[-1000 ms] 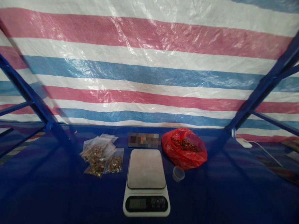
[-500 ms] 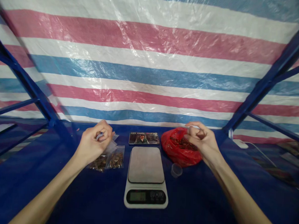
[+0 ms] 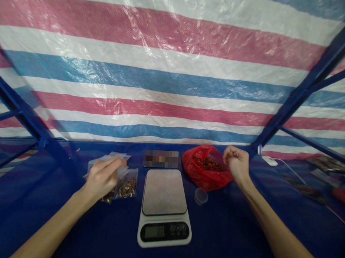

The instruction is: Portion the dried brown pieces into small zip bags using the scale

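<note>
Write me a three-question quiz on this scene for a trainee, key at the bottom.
1. True or false: the small clear cup stands to the right of the scale, as the person sees it.

2. Fill in the colour: the open bag beside the right hand is ____.

3. The left hand is nearest to:
A) the scale
B) the zip bags
C) the small clear cup

Key: 1. True. 2. Red. 3. B.
</note>
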### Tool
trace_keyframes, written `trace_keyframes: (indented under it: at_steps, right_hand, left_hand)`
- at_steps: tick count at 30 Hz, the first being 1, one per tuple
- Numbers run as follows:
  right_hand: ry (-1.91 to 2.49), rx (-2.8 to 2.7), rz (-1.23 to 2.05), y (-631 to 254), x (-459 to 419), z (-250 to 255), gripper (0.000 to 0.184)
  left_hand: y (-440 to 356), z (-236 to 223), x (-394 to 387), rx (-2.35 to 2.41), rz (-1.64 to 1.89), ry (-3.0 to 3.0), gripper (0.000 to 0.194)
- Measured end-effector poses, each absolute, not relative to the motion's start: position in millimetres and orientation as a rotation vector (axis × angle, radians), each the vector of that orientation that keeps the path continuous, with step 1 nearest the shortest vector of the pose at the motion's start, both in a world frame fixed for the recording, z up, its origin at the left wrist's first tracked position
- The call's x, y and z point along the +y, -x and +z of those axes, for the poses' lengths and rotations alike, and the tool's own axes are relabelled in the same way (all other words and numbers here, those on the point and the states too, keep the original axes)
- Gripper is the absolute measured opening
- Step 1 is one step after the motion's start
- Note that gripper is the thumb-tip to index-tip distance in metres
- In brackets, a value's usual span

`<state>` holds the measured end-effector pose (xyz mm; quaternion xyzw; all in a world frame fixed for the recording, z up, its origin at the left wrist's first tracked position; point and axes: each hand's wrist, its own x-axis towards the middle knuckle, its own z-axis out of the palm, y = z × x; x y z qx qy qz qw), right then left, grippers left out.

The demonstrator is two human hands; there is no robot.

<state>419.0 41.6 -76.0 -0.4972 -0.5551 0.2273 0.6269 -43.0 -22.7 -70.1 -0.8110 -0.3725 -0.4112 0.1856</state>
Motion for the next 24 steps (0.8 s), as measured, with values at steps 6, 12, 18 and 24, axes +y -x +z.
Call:
trace_keyframes:
  at_steps: [6,12,18,24]
  right_hand:
    - [1.193,-1.474,0.295,-412.5,38.5,-85.7,0.011]
    - [1.218,-1.617,0.144,-409.2,40.4,-92.9,0.021]
    - [1.121,-1.726,0.11,-408.2,42.6,-93.7,0.055]
    - [1.086,-1.787,0.181,-400.3,39.9,-94.1,0.058]
  left_hand:
    - [45.1,-70.1,-21.4,-1.116,-1.096,2.414,0.026]
    - [57.7,-66.6,-19.6,-1.098,-1.103,2.399,0.023]
    - [58.9,-64.6,-19.4,-1.199,-0.975,2.428,0.026]
    - [44.4,-69.3,-13.3,-1.284,-0.483,2.555,0.025]
